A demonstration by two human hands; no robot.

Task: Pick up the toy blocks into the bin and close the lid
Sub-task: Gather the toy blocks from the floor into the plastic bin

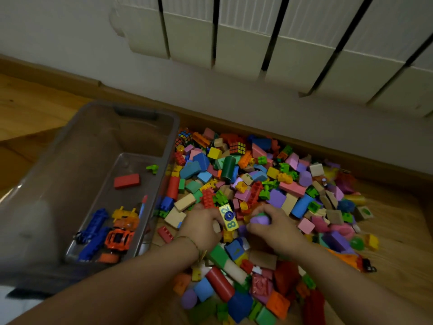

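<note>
A big heap of coloured toy blocks [257, 191] covers the wooden floor under the radiator. A grey see-through bin [58, 174] stands to the left of the heap, holding a red block [127, 181], a blue toy and an orange toy car. My left hand [201, 225] is down in the heap, its fingers curled round a yellow number block [228, 217]. Just to the right, my right hand [271, 225] grips a purple block [260, 218]. No lid is in view.
A white radiator [281, 43] hangs on the wall behind the heap, above a wooden skirting board [304, 146]. Two small puzzle cubes [237, 147] lie at the heap's far edge. Bare wooden floor [35, 106] lies left of the bin.
</note>
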